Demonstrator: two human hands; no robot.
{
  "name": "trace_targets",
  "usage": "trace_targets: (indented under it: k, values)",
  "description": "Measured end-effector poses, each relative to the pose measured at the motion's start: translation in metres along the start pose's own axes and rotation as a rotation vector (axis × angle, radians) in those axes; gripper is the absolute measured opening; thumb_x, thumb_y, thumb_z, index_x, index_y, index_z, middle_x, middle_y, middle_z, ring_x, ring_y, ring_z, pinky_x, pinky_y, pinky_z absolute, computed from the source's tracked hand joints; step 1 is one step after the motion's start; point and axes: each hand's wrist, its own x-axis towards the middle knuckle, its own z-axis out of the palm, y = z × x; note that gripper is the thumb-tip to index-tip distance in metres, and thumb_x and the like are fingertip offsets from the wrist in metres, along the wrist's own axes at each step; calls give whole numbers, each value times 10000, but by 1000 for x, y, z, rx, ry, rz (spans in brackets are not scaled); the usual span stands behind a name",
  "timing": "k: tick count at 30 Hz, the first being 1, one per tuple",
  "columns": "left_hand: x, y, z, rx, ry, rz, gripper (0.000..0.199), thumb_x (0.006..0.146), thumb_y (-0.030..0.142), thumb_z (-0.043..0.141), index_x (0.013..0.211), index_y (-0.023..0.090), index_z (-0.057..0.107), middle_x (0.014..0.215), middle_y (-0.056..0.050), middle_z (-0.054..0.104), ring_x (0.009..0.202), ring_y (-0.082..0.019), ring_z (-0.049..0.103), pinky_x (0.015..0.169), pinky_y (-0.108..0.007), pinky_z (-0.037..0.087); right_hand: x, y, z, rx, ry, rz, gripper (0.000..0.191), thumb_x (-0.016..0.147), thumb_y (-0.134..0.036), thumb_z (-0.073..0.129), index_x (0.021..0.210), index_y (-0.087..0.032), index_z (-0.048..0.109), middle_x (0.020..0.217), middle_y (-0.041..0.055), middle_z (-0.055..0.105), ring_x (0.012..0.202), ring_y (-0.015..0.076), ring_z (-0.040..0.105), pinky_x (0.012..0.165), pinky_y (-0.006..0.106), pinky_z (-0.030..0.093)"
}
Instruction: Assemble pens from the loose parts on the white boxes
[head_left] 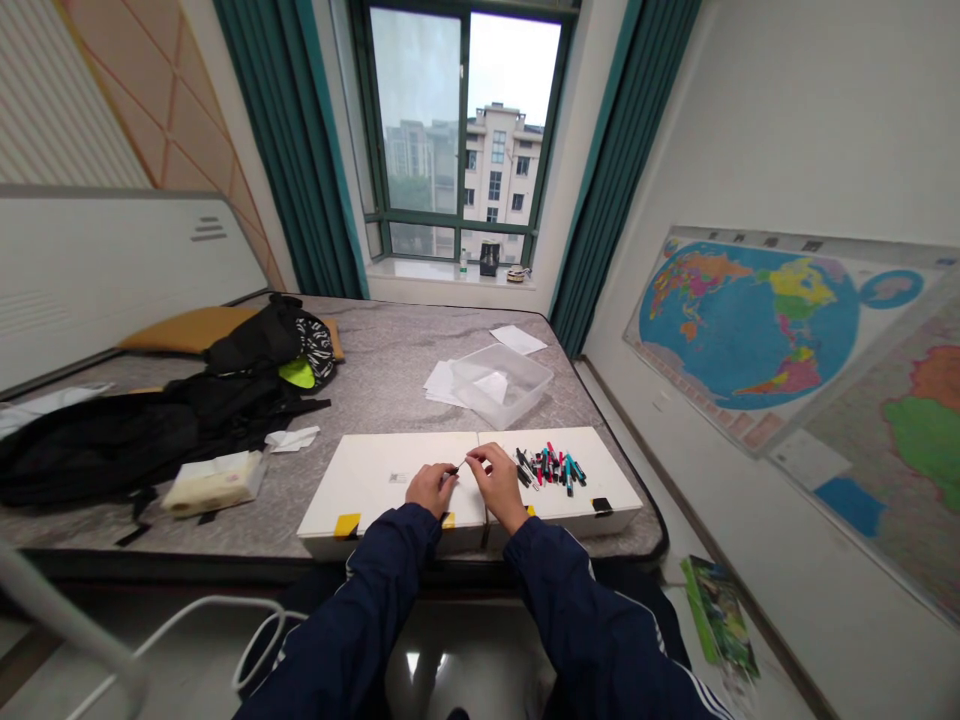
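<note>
Both hands are close together over the white boxes. My left hand is closed, its fingers pinched on a small dark, thin piece, too small to name. My right hand is closed too, thumb and fingertips together at a thin light tip beside that piece; whether both are one pen cannot be made out. Just right of my right hand, a loose pile of pens and markers in black, red and teal lies on the right box.
Behind the boxes are a clear plastic bin and white papers. To the left lie a tissue pack, a crumpled tissue and black backpacks. A white cable hangs at lower left.
</note>
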Motion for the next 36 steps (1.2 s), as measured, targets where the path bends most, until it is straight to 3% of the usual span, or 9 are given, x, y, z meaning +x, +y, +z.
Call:
trace_targets:
  k: [11,22,29,33,36]
  values:
    - [0,-1,0,-21,17,47,159,858,253,576,979,213,671,901,-34,706,835,-191,606,786,-319,485,-3,14,9,-50,-40,26,101,871,-208,567,842,-195,663,869,46,648,820,172,598,670,260,473]
    - [1,1,-6,-45,103,129,189,908,273,512,1022,209,649,954,-49,703,888,-209,570,824,-344,480,-5,16,18,-31,6,11,99,874,-211,564,808,-195,635,845,39,618,827,170,582,698,270,473]
    - [3,4,-8,21,72,15,164,878,267,537,969,231,669,966,-46,706,944,-233,575,868,-380,467,-12,14,18,-9,-21,33,113,871,-243,565,868,-187,664,864,49,641,790,160,598,657,259,483]
    - [4,2,-6,-1,33,-1,183,868,257,535,986,226,671,978,-54,705,963,-235,579,884,-378,471,-7,17,-2,22,-46,82,332,846,-327,601,1140,-174,620,914,66,674,765,164,625,607,251,490]
    - [4,0,-4,-10,38,-22,200,864,262,532,1005,215,666,983,-62,700,966,-236,582,890,-368,473,9,32,-38,-45,45,153,374,858,-372,561,1146,-139,618,862,73,691,752,178,634,652,275,500]
